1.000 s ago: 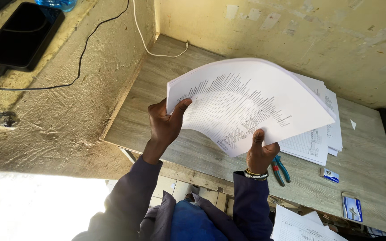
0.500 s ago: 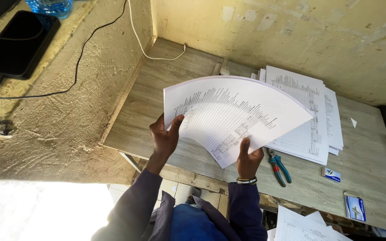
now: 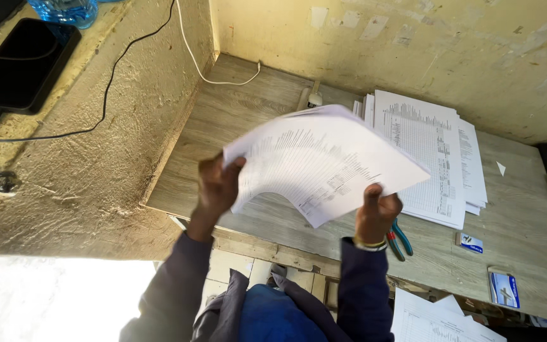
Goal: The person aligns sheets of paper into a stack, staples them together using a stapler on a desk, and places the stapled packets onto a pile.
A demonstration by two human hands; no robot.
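small office — wooden desk | printed paper stacks (worn plaster wall)

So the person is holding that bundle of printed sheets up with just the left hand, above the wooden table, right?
Not quite: both hands hold it. In the head view the left hand grips the left edge of the bundle of printed sheets and the right hand grips its lower right edge. The rest stands: the bundle is held up above the wooden table.
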